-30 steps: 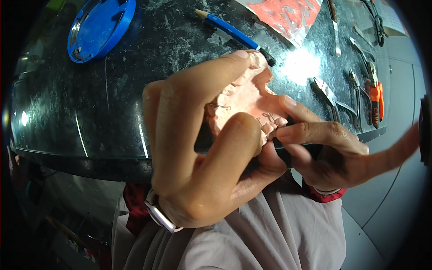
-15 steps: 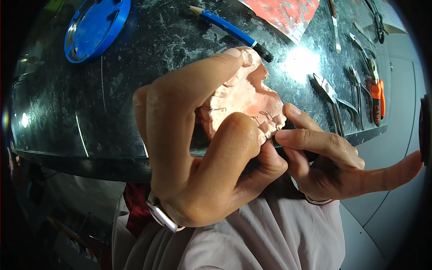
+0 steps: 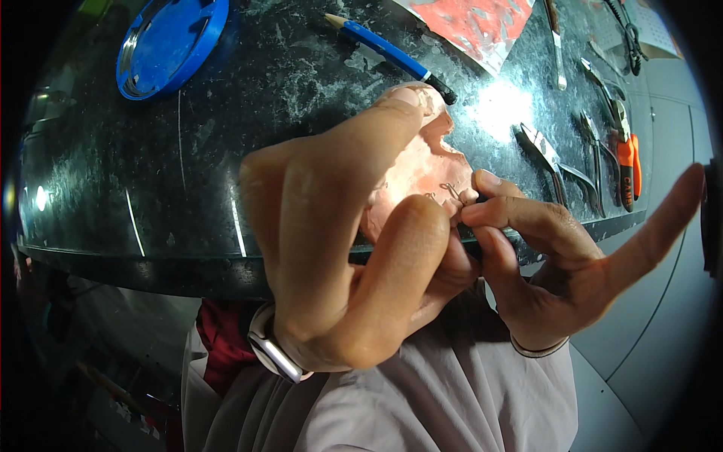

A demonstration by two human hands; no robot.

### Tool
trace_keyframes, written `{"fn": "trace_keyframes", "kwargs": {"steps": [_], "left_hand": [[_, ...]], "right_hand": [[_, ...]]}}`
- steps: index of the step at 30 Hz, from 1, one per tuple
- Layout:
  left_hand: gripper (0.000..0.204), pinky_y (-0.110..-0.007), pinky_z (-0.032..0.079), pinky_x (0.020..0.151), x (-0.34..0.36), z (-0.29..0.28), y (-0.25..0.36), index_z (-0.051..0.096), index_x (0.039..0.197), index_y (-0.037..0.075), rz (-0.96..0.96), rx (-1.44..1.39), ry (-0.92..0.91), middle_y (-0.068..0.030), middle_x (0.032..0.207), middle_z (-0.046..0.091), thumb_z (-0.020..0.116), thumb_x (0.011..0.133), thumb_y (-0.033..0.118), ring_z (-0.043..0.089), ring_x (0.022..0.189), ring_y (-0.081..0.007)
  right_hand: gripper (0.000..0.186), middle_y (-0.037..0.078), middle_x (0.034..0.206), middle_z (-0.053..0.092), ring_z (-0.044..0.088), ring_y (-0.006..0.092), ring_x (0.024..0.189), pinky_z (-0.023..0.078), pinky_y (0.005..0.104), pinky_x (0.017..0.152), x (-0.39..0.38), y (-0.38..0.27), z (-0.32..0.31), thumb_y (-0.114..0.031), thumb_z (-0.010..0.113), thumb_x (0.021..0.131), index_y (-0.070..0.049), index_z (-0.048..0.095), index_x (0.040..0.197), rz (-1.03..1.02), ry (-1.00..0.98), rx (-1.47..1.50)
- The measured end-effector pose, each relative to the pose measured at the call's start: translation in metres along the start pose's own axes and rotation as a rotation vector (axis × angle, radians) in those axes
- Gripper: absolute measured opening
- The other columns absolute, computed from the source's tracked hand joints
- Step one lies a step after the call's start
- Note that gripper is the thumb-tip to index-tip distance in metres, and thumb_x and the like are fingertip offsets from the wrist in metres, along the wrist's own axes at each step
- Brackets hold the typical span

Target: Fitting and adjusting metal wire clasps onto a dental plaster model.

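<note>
A pinkish dental cast (image 3: 413, 175) with a row of teeth is held up over the bench edge in my left hand (image 3: 320, 226). My left fingers wrap round it, one at its far end and a bent one across its near side, hiding most of the teeth. Small bent wires (image 3: 450, 191) lie against its inner surface beside the right-hand teeth. At that same corner, my right hand (image 3: 553, 264) presses its fingertips together on the cast's edge, with one finger stretched out to the right. Whether a wire end is between those fingertips is hidden.
On the dark, scratched bench (image 3: 203, 166) lie a blue round case (image 3: 169, 49) and a blue pencil (image 3: 388, 51). A red-and-white sheet (image 3: 474, 26) is at the back. To the right lie pliers (image 3: 553, 158), orange-handled pliers (image 3: 626, 162) and a slim metal tool (image 3: 559, 60).
My left hand has shifted slightly right and turned the cast, so its left-side teeth and wire are now hidden. The outstretched finger of my right hand has risen.
</note>
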State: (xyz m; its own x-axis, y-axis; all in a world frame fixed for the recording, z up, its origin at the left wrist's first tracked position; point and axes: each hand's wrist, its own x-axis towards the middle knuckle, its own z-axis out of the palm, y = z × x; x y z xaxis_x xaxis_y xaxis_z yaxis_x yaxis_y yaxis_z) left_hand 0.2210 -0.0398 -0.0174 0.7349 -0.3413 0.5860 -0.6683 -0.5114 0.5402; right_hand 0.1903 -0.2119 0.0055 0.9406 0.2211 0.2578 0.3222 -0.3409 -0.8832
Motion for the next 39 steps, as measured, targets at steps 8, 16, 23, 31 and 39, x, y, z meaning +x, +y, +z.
{"fn": "trace_keyframes", "kwargs": {"steps": [8, 16, 23, 31, 39], "left_hand": [[0.021, -0.032, 0.056, 0.070, 0.002, -0.003, 0.000, 0.051, 0.057, 0.000, -0.063, -0.016, 0.051, -0.0256, 0.113, 0.049, 0.072, 0.055, 0.001, 0.064, 0.088, -0.0258], [0.026, -0.033, 0.056, 0.069, 0.000, 0.001, -0.003, 0.049, 0.059, 0.000, -0.066, -0.106, 0.090, -0.0267, 0.112, 0.049, 0.073, 0.066, 0.008, 0.063, 0.088, -0.0273], [0.030, -0.033, 0.057, 0.065, -0.004, 0.007, -0.009, 0.049, 0.066, 0.001, -0.016, -0.120, 0.133, -0.0281, 0.108, 0.049, 0.074, 0.073, 0.016, 0.063, 0.085, -0.0272], [0.032, -0.033, 0.057, 0.063, -0.003, 0.010, -0.007, 0.046, 0.061, -0.001, -0.001, -0.108, 0.167, -0.0288, 0.106, 0.049, 0.072, 0.073, 0.013, 0.063, 0.080, -0.0263], [0.023, -0.035, 0.056, 0.069, -0.005, 0.003, -0.011, 0.045, 0.063, 0.001, -0.038, -0.196, 0.094, -0.0271, 0.111, 0.047, 0.068, 0.062, 0.001, 0.062, 0.088, -0.0285]], "right_hand": [[0.109, 0.018, 0.085, 0.067, 0.069, 0.0217, 0.077, 0.049, 0.0484, 0.094, -0.007, 0.018, 0.005, 0.012, 0.061, 0.080, -0.005, -0.029, 0.140, -0.222, 0.098, -0.014], [0.111, 0.020, 0.083, 0.065, 0.069, 0.0224, 0.078, 0.047, 0.0524, 0.094, -0.010, 0.016, 0.008, 0.014, 0.058, 0.080, -0.011, -0.033, 0.139, -0.250, 0.108, 0.071], [0.110, 0.020, 0.083, 0.065, 0.068, 0.0229, 0.077, 0.049, 0.0515, 0.092, -0.007, 0.025, 0.006, 0.013, 0.059, 0.080, -0.011, -0.030, 0.140, -0.267, 0.099, 0.118], [0.109, 0.020, 0.084, 0.064, 0.067, 0.0235, 0.076, 0.051, 0.0505, 0.089, -0.004, 0.033, 0.004, 0.012, 0.060, 0.080, -0.011, -0.027, 0.142, -0.300, 0.078, 0.176], [0.109, 0.020, 0.087, 0.063, 0.067, 0.0250, 0.079, 0.054, 0.0477, 0.085, 0.008, 0.007, 0.010, 0.012, 0.062, 0.079, -0.011, -0.023, 0.144, -0.231, 0.101, 0.241]]}}
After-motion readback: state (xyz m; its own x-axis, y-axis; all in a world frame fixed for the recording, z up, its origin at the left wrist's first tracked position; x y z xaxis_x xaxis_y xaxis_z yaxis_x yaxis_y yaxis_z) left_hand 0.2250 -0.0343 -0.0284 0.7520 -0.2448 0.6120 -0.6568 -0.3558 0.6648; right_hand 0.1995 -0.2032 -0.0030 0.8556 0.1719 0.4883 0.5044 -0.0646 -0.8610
